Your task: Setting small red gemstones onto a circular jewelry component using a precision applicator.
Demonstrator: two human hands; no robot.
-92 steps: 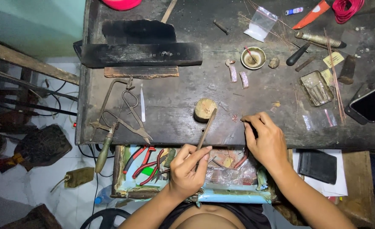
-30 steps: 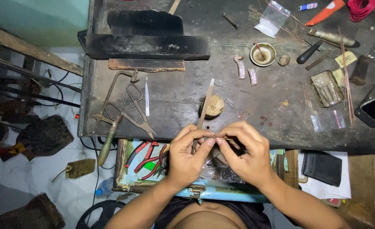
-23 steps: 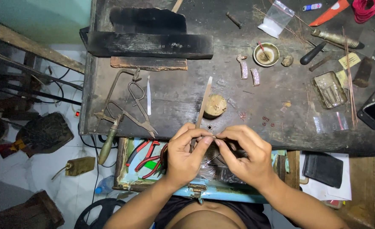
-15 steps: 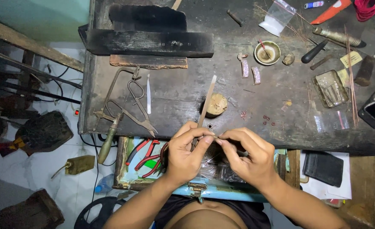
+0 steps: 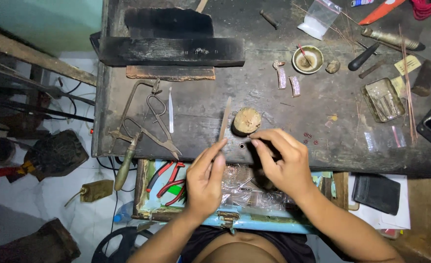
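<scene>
We work at a dark, scarred workbench (image 5: 201, 117), a long black wooden block (image 5: 171, 50) lying across its far side and an open drawer (image 5: 149, 195) with red-handled pliers below its near edge. Our left hand (image 5: 205, 182) grips a slim flat file (image 5: 224, 122) whose blade points away, beside a round wooden peg (image 5: 246, 121). Our right hand (image 5: 284, 163) is pinched shut at thumb and forefinger near the peg; what it pinches is too small to tell. A black wallet (image 5: 377, 192) lies on white paper at right, a clear plastic bag (image 5: 319, 19) of white powder sits at the far edge, and a yellow paper tag (image 5: 407, 65) lies near the right end
</scene>
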